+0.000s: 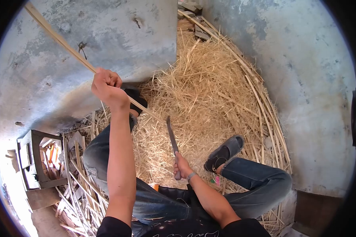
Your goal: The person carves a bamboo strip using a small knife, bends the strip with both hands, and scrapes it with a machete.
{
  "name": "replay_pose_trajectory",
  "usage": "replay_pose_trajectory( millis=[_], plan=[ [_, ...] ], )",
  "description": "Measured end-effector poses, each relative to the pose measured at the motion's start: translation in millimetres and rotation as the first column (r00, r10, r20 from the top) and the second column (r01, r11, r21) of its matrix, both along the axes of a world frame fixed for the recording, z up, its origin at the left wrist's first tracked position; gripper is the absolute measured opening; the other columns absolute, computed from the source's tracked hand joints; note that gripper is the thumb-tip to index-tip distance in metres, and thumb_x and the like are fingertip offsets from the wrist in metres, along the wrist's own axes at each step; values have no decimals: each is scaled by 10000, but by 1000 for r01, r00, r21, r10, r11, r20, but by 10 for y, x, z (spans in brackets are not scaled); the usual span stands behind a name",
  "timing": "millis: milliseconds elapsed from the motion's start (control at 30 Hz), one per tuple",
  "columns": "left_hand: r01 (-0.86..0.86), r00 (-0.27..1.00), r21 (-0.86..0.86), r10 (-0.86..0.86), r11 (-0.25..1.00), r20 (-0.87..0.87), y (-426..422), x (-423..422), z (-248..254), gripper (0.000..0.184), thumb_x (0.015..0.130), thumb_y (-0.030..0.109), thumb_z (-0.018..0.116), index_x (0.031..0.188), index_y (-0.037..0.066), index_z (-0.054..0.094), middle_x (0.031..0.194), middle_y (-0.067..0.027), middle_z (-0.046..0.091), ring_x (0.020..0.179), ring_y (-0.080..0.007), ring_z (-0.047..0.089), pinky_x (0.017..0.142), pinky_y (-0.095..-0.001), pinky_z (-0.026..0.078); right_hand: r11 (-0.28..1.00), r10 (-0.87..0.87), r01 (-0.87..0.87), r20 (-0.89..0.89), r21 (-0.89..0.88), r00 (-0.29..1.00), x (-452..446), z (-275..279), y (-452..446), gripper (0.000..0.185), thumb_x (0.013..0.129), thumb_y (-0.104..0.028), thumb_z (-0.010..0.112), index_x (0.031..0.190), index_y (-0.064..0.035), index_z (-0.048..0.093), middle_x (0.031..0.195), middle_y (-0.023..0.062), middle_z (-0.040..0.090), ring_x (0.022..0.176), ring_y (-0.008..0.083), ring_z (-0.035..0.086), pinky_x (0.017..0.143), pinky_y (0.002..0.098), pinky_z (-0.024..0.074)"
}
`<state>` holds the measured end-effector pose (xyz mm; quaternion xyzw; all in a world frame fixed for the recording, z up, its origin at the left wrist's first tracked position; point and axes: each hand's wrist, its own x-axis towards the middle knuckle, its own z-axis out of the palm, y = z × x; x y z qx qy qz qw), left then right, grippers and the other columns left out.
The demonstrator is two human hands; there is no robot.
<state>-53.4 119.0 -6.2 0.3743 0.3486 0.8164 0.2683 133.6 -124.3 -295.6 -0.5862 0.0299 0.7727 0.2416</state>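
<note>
My left hand (108,87) is closed round a long, pale strip of split bamboo (63,42). The strip slants from the upper left, through the fist, down to the middle of the view. In my right hand (182,166) is a knife (171,136) with a long dark blade, its handle wrapped by the fingers and its tip pointing up. The lower end of the strip lies close to the blade tip; whether they touch, I cannot tell. Beneath both is a thick heap of straw-coloured shavings (201,83).
Long bamboo strips (271,118) lie along the right wall (312,79), and more strips (81,189) lie at lower left. A dark open frame (47,183) stands by the left wall. My sandalled foot (225,152) rests on the shavings. Broken bricks (192,25) lie at the back.
</note>
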Motion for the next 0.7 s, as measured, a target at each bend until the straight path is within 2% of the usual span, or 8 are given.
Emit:
replay_pose_trajectory(
  millis=[167, 233, 333, 400, 467, 533, 667, 700],
  plan=[
    [56, 997, -14, -55, 998, 50, -42, 144, 161, 451, 1046, 407, 412, 709, 118, 334, 611, 24, 286, 525, -90, 244, 476, -272, 197, 993, -38, 22, 141, 116, 989, 15, 309, 254, 516, 977, -565, 577, 736, -128, 448, 547, -21, 357, 409, 137, 382, 430, 341, 407],
    [-67, 997, -107, 63, 992, -39, 25, 277, 68, 517, 1061, 497, 362, 716, 113, 332, 615, 23, 275, 524, -95, 230, 477, -281, 189, 982, -26, -8, 176, 186, 984, 43, 498, 346, 516, 979, -557, 581, 733, -125, 443, 544, -20, 371, 411, 137, 393, 424, 333, 401],
    [-22, 1000, -44, 21, 999, -14, 69, 306, 18, 572, 1056, 569, 326, 713, 111, 323, 617, 21, 272, 526, -97, 228, 476, -286, 189, 913, 48, -217, 438, 345, 898, 31, 632, 447, 495, 1003, -513, 571, 729, -122, 438, 540, -13, 406, 421, 116, 419, 408, 308, 378],
    [-25, 1000, -58, 25, 998, -1, 77, 313, 0, 588, 1048, 594, 328, 714, 110, 323, 618, 20, 273, 526, -98, 230, 476, -284, 190, 685, -183, -365, 635, 630, 751, -36, 651, 463, 468, 1030, -454, 560, 726, -120, 436, 540, -14, 429, 434, 91, 439, 398, 289, 360],
    [-35, 999, -60, 36, 998, 16, 96, 306, 20, 605, 1040, 618, 329, 714, 109, 323, 619, 18, 275, 525, -99, 232, 476, -283, 192, 675, -225, -276, 547, 684, 807, -139, 710, 463, 443, 1058, -400, 523, 729, -116, 438, 568, -12, 448, 444, 78, 441, 409, 279, 361],
    [-57, 998, -80, 60, 995, 32, 100, 285, 19, 615, 1031, 634, 337, 714, 108, 324, 615, 17, 284, 526, -102, 230, 479, -285, 193, 639, -356, 94, 186, 763, 916, -240, 1056, 444, 429, 1067, -362, 506, 723, -121, 420, 607, -6, 471, 485, 79, 469, 444, 261, 379],
    [-81, 996, -76, 82, 994, 22, 103, 278, 16, 607, 1034, 620, 340, 713, 105, 329, 609, 18, 287, 525, -106, 226, 482, -287, 200, 587, -400, 152, 122, 795, 908, -322, 492, 222, 426, 1073, -378, 475, 754, -96, 485, 646, 32, 522, 543, 114, 530, 483, 278, 420],
    [-81, 995, -89, 85, 993, 47, 104, 310, 33, 602, 1034, 614, 347, 712, 105, 330, 607, 18, 287, 526, -105, 228, 482, -287, 203, 627, -290, -219, 485, 748, 825, -275, 224, 131, 452, 1056, -416, 491, 772, -66, 521, 626, 59, 534, 513, 166, 519, 488, 338, 442]
  ],
)
